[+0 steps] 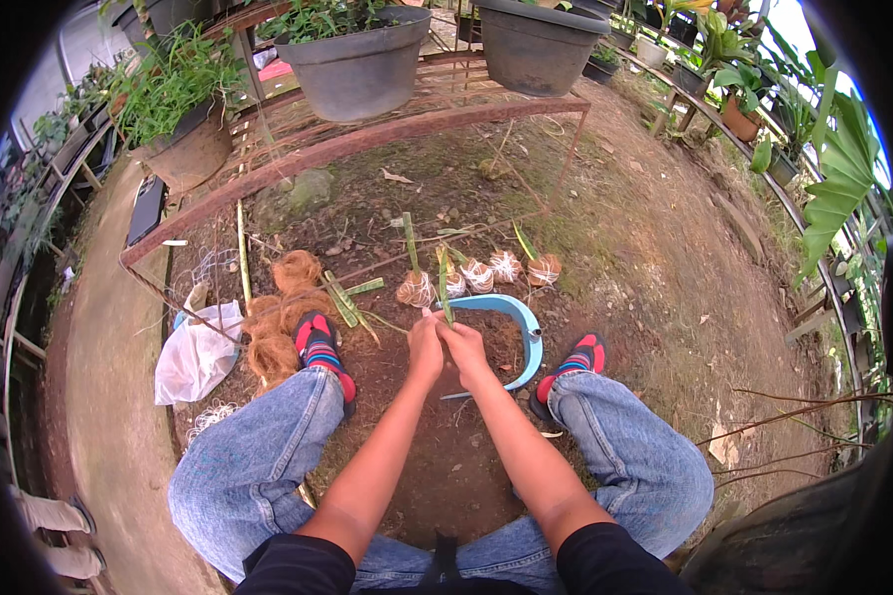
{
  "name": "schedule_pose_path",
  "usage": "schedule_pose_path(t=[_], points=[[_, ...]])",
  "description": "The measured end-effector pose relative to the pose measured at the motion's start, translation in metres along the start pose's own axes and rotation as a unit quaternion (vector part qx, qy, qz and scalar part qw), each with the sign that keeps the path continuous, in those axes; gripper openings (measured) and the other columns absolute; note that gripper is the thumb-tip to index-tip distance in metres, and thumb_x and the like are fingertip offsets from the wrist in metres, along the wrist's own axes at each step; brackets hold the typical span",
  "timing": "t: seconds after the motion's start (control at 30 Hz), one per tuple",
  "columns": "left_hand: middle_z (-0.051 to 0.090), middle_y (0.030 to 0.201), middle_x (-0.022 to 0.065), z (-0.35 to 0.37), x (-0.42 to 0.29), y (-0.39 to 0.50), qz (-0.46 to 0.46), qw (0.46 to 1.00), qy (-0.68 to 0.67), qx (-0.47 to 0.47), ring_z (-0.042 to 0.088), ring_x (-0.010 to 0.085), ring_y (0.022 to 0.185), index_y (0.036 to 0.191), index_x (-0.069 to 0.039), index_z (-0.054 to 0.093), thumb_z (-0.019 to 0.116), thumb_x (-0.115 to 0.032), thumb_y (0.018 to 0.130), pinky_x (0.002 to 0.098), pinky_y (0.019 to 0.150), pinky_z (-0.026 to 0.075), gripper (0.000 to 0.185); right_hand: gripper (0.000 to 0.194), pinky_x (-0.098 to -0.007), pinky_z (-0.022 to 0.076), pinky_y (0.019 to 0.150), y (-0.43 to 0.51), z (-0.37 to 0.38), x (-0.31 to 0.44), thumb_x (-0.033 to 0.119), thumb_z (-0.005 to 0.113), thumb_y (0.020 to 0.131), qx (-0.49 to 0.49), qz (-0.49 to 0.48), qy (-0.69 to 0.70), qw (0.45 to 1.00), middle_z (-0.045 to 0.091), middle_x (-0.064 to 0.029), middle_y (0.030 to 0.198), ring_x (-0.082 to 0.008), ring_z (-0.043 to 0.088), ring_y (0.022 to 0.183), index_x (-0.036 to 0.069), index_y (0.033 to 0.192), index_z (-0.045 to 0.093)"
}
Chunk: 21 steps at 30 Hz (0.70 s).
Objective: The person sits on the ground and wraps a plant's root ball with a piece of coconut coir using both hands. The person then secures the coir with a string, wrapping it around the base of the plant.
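My left hand (425, 348) and my right hand (464, 345) meet over the ground between my feet. Their fingers pinch the lower end of an upright green leaf cutting (443, 286). Just beyond stands a row of brown fibre balls wound with white string, among them one at the left (417, 290) and one at the right (544, 270); some have leaf cuttings sticking up. A light blue curved plastic basin (527, 320) lies beside my right hand, partly hidden by it. Left of my hands are more cut leaf pieces (342, 301) and clumps of loose brown fibre (271, 355).
A white plastic bag (197, 357) and tangled white string (212, 416) lie at the left. A rusty metal rack (387, 141) holding large grey pots (353, 67) stands ahead. A phone (146, 210) rests near its left corner. Another person's legs (56, 532) show at lower left.
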<state>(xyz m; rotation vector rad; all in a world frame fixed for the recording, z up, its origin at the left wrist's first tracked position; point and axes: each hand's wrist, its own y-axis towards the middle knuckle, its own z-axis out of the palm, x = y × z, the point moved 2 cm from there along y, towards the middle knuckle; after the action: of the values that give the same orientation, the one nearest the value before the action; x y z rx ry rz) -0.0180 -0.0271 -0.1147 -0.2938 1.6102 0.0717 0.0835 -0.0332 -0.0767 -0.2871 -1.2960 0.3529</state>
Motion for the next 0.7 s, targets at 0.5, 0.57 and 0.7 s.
schedule_pose_path(t=[0.5, 0.57, 0.7], points=[[0.065, 0.119, 0.0125, 0.015, -0.004, -0.02, -0.104, 0.992, -0.046, 0.063, 0.059, 0.022, 0.11, 0.127, 0.0, 0.064, 0.026, -0.063, 0.107, 0.0363, 0.103, 0.04, 0.077, 0.031, -0.0315, 0.0537, 0.08, 0.011, -0.022, -0.021, 0.021, 0.082, 0.077, -0.075, -0.051, -0.207, 0.974, 0.077, -0.0079, 0.092, -0.0153, 0.072, 0.085, 0.007, 0.103, 0.078], [0.067, 0.123, 0.0157, 0.022, -0.014, -0.022, -0.107, 0.989, -0.046, 0.087, 0.061, 0.0242, 0.114, 0.124, 0.0, 0.066, 0.026, -0.063, 0.107, 0.0363, 0.105, 0.04, 0.077, 0.03, -0.032, 0.054, 0.079, 0.015, -0.035, -0.025, 0.023, 0.083, 0.076, -0.077, -0.033, -0.203, 0.976, 0.077, -0.0077, 0.091, -0.0155, 0.072, 0.085, 0.007, 0.1, 0.078], [0.069, 0.117, 0.0138, 0.006, -0.011, -0.015, -0.138, 0.983, -0.115, 0.025, 0.063, 0.0223, 0.108, 0.127, -0.001, 0.064, 0.027, -0.064, 0.106, 0.0359, 0.096, 0.046, 0.076, 0.024, -0.03, 0.0497, 0.064, 0.006, -0.016, -0.018, 0.024, 0.08, 0.081, -0.057, -0.03, -0.21, 0.976, 0.072, -0.0031, 0.081, -0.011, 0.065, 0.07, 0.006, 0.097, 0.076]])
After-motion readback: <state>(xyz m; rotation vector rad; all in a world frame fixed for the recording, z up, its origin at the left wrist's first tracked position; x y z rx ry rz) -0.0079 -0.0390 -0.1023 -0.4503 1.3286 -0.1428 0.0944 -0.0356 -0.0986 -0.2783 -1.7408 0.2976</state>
